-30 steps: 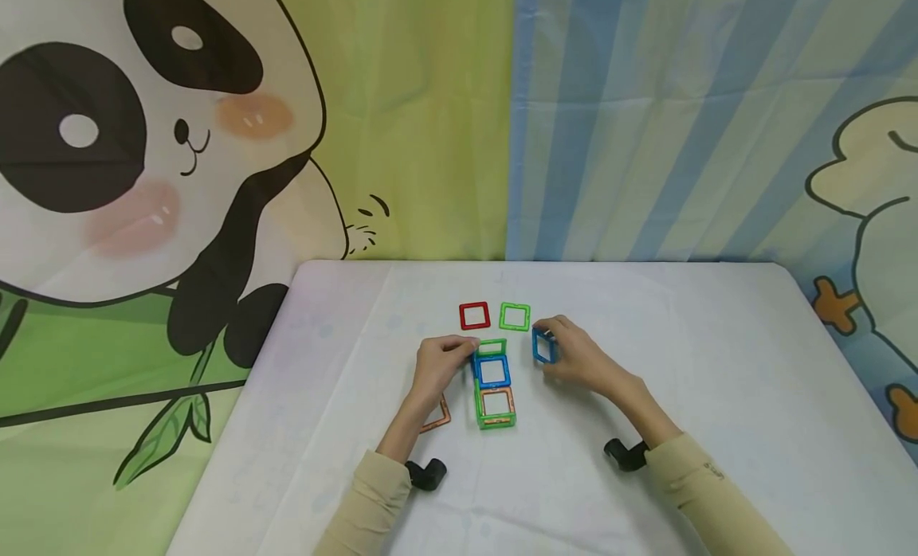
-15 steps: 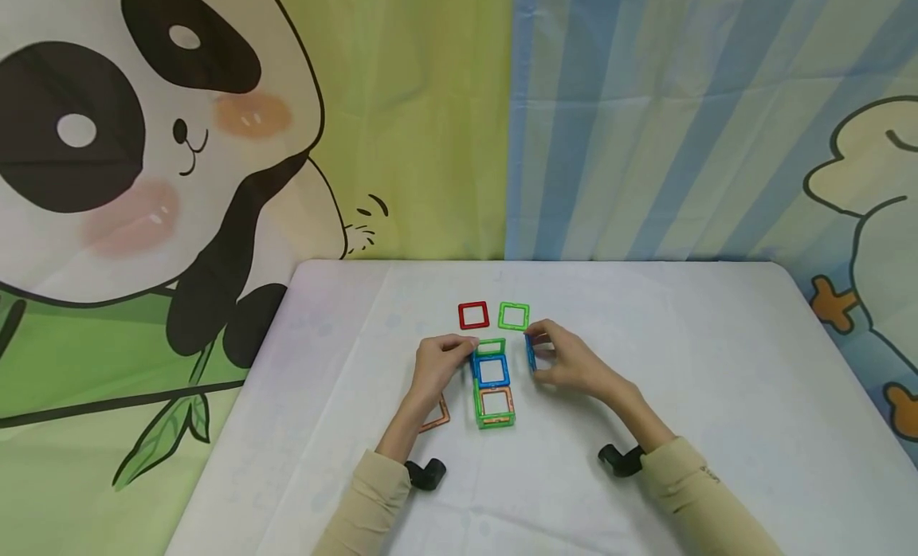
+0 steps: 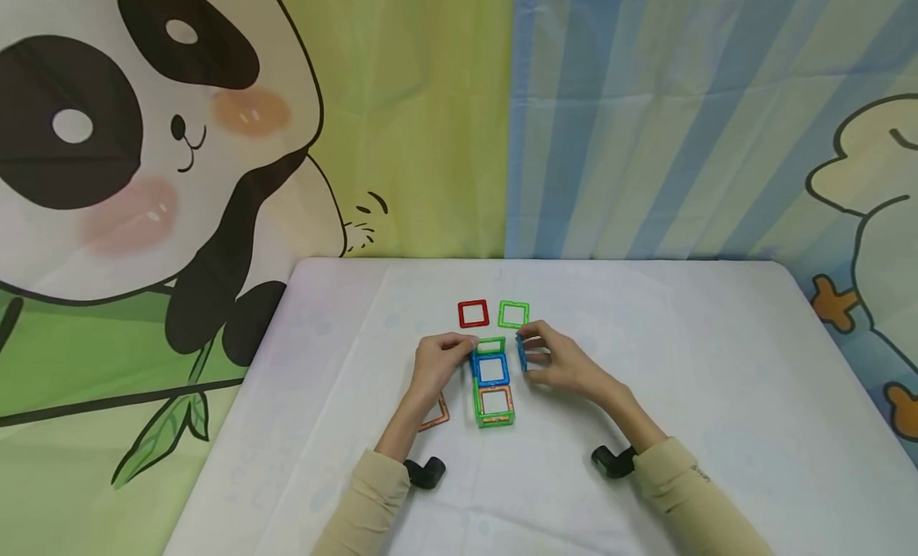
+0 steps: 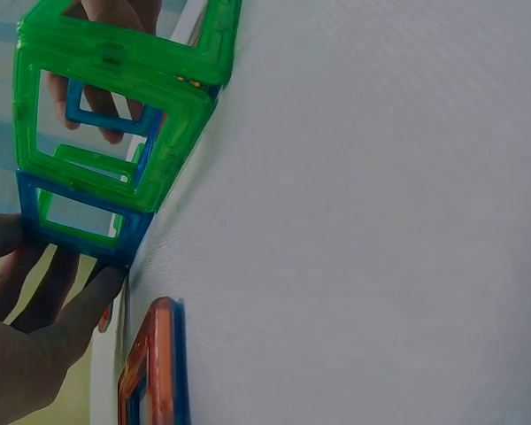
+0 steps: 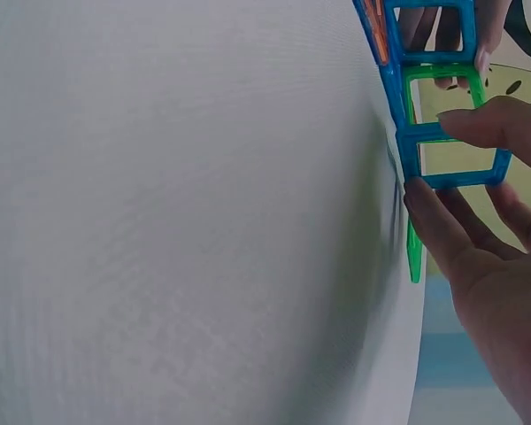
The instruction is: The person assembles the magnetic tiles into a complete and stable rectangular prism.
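A small structure of magnetic tiles [image 3: 495,421] stands mid-table, its square frames green, blue and orange. At its back left corner my left hand [image 3: 436,366] pinches a blue side tile [image 4: 84,239], thumb and fingertips at the edges. My right hand [image 3: 566,361] holds another blue magnetic tile [image 5: 465,179] upright by its edges, thumb on one side and fingers on the other. In the head view this tile stands just right of the structure, a narrow gap between them. A green tile [image 3: 491,340] forms the structure's back.
Behind the structure, a red tile [image 3: 473,325] and a green tile [image 3: 513,304] lie flat on the white table [image 3: 681,341]. An orange tile [image 3: 434,423] lies left of the structure, partly behind the left forearm. A printed curtain [image 3: 645,142] hangs along the table's back edge.
My right hand has carried its blue tile left, closer to the structure, and turned it edge-on to the head view. The left hand has stayed at the corner.
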